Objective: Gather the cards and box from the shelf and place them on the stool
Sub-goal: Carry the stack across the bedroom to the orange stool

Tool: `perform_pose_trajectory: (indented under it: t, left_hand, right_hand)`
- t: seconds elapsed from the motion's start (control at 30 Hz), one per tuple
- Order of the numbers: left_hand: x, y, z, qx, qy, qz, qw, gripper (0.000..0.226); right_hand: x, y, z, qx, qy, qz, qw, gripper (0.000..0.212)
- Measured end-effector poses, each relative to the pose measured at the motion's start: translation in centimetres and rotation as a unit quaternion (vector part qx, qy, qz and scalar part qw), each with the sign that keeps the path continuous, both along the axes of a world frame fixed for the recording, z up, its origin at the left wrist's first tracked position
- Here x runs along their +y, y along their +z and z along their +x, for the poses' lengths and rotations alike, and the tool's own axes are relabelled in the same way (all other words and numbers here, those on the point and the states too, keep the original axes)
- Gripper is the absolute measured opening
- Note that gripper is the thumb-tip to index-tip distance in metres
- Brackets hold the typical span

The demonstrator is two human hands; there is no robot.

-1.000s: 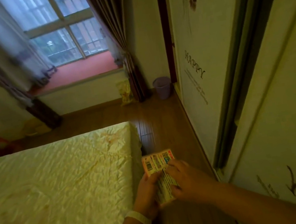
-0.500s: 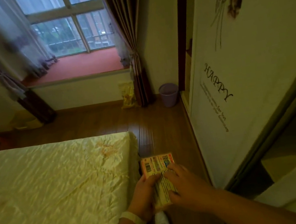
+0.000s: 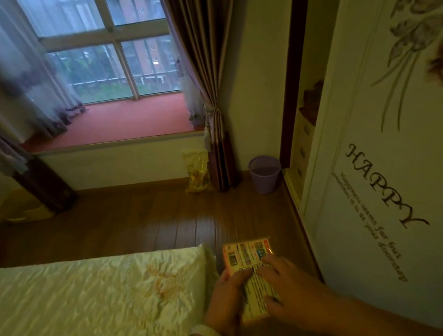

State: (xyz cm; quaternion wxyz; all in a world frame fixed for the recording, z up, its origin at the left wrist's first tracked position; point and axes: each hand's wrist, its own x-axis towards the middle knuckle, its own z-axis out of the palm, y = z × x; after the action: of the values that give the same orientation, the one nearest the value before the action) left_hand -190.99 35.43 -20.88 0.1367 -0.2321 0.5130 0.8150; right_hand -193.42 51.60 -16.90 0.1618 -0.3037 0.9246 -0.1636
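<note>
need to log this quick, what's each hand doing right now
Left hand: closed on the left side of the yellow box.
Right hand: closed on the same box from the right, fingers across its top face.

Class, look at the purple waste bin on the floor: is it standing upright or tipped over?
Upright. The purple waste bin sits base down on the wooden floor, its open rim facing up.

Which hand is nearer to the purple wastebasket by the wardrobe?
Right. The right hand grips the card box on the side towards the wastebasket; the left hand holds the bed-side edge, farther away.
</note>
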Motion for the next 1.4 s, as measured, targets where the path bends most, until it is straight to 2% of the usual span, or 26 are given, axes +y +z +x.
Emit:
perform_pose_trajectory:
  t: [0.2,0.47,0.67,0.83,1.07,1.27,1.4]
  left_hand:
    - [-2.4,0.9,-5.4,0.024,0.019,0.011,0.999,0.028]
    - [-4.3,0.2,-14.9,-0.013,0.067,0.003,0.998,0.03]
    - [-5.1,1.7,-26.5,-0.038,0.111,-0.01,0.993,0.029]
    - [-5.4,3.8,-34.4,-0.02,0.114,-0.039,0.992,0.028]
    - [-6.2,6.0,-41.4,-0.003,0.125,-0.021,0.992,0.027]
    - [-9.5,5.1,-46.1,-0.004,0.154,-0.01,0.988,0.027]
    - [-12.7,4.0,-50.3,0.003,0.14,0.004,0.99,0.026]
  right_hand:
    - [-2.7,0.2,-6.6,-0.012,0.023,-0.016,1.0,0.058]
    - [-5.1,-1.7,-17.7,-0.034,0.083,-0.037,0.995,0.058]
    - [-6.1,-0.2,-30.3,-0.03,0.123,-0.05,0.991,0.056]
    - [-6.3,1.2,-38.9,-0.01,0.135,-0.045,0.99,0.058]
    - [-7.4,1.9,-45.6,0.014,0.124,-0.065,0.99,0.058]
    - [-11.1,2.5,-50.6,0.026,0.137,-0.065,0.988,0.057]
    - [-14.0,2.3,-54.7,0.021,0.141,-0.053,0.988,0.059]
